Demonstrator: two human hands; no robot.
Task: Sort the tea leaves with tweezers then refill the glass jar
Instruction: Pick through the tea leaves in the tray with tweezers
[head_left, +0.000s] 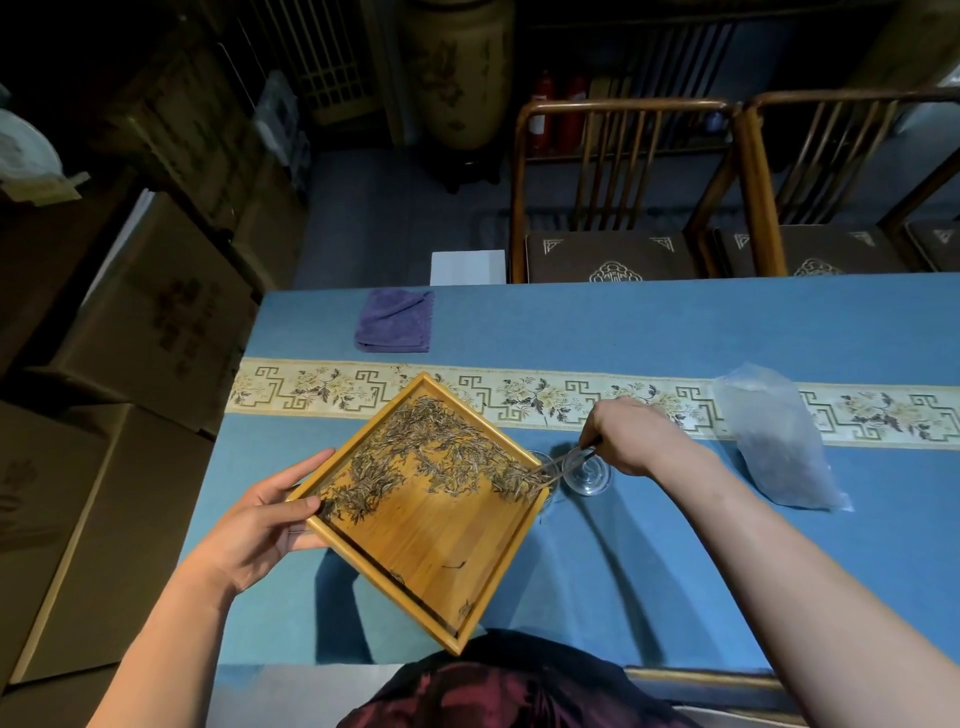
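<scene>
Our left hand (260, 525) grips the tilted tray (441, 561); our right hand (631, 436) pinches tweezers (558, 465), raking leaves (431, 457) cornerward. Oversteep tilt spills them past the jar (540, 462).

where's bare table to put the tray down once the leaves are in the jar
Free: the blue cloth between the purple towel and the plastic bag, beyond the patterned runner; also the near strip under the right forearm. Crowded: at the tray corner, where the glass jar, glass lid and tweezers meet.
</scene>
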